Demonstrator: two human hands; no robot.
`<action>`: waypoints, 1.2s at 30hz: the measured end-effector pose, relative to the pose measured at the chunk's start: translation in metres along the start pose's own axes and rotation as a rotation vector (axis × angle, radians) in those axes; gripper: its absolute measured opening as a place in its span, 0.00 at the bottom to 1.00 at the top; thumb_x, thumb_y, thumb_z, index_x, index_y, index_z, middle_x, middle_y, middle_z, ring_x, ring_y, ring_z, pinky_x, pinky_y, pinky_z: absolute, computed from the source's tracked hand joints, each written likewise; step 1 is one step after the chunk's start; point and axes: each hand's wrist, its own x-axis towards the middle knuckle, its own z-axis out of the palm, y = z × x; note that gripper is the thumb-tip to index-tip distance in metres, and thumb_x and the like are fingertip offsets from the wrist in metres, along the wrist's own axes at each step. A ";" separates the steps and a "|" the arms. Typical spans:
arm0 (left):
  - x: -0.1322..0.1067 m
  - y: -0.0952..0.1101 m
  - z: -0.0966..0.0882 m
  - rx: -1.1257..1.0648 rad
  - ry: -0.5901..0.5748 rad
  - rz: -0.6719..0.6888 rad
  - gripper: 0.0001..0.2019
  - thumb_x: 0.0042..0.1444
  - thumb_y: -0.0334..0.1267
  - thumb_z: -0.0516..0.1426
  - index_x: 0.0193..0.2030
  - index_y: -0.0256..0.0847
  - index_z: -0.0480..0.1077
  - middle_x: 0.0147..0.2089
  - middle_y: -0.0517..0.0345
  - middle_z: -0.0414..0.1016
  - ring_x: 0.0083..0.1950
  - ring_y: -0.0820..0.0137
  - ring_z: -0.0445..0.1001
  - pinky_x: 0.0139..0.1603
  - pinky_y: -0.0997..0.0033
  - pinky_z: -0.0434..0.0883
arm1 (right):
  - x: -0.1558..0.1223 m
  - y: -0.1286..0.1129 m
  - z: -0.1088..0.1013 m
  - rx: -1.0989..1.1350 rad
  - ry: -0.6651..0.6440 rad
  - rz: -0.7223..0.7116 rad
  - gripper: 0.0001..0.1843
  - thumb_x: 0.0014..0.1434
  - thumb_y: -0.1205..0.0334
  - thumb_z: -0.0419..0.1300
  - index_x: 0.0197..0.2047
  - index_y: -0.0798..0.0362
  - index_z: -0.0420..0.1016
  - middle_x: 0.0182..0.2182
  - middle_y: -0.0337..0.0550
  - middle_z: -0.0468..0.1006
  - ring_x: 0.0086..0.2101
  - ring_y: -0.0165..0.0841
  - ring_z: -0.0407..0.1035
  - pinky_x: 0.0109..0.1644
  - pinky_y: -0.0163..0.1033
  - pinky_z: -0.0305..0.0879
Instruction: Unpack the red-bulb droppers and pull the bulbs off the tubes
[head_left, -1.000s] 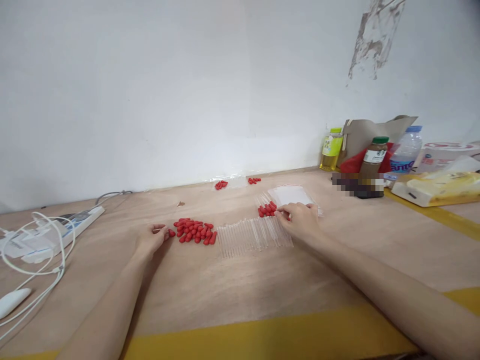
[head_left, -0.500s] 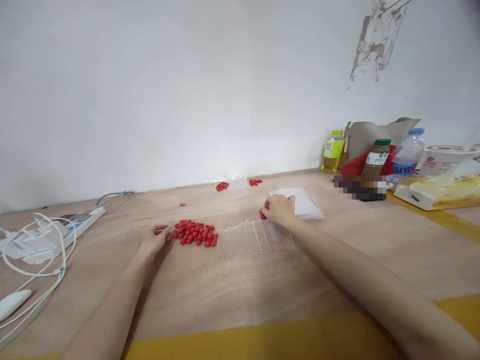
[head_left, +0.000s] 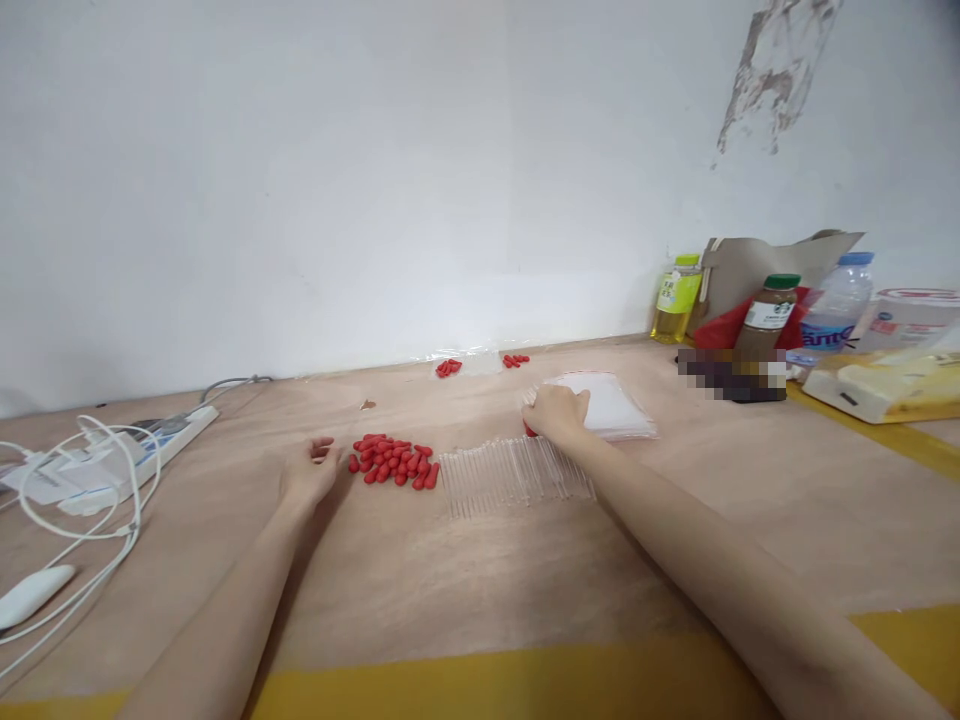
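A pile of red rubber bulbs (head_left: 391, 460), each with a rounded end and a narrower neck, lies in the middle of the table. Just left of it rests my left hand (head_left: 311, 468), empty, its fingers loosely curled and apart. To the right of the pile runs a row of clear thin tubes (head_left: 487, 478) laid side by side. Over the far right end of that row is my right hand (head_left: 559, 412), closed on a red bulb that shows only as a sliver under the fingers. Beyond this hand sits a stack of clear plastic bags (head_left: 619, 405).
Two small groups of red bulbs (head_left: 448, 368) lie in clear plastic by the wall. At left are a power strip (head_left: 180, 440), white cables and a white mouse-like object (head_left: 34, 595). Bottles (head_left: 769, 315), a grey bag (head_left: 739, 270) and a tissue pack (head_left: 885, 385) stand at right.
My view has shifted slightly, moving the scene to the right in the picture. My left hand has drawn a little away from the pile with its fingers looser. My right hand keeps its place.
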 end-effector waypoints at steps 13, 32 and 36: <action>-0.129 0.076 0.022 0.090 -0.114 1.193 0.14 0.55 0.37 0.54 0.48 0.41 0.67 0.46 0.51 0.69 0.48 0.64 0.65 0.49 0.61 0.60 | -0.081 0.036 -0.002 0.398 0.262 -0.841 0.08 0.58 0.61 0.52 0.39 0.53 0.69 0.34 0.43 0.75 0.37 0.33 0.64 0.44 0.40 0.53; -0.153 0.069 0.029 0.107 -0.318 1.315 0.07 0.56 0.31 0.50 0.33 0.39 0.69 0.24 0.58 0.68 0.29 0.71 0.60 0.35 0.66 0.57 | -0.120 0.025 0.004 0.183 0.419 -1.003 0.10 0.57 0.66 0.51 0.27 0.52 0.71 0.22 0.38 0.68 0.29 0.29 0.57 0.42 0.42 0.45; -0.155 0.069 0.028 0.122 -0.310 1.327 0.08 0.56 0.31 0.50 0.32 0.40 0.69 0.24 0.58 0.68 0.29 0.71 0.61 0.34 0.66 0.58 | -0.122 0.027 0.003 0.164 0.417 -1.036 0.12 0.58 0.67 0.49 0.26 0.53 0.70 0.22 0.37 0.67 0.29 0.29 0.57 0.42 0.42 0.45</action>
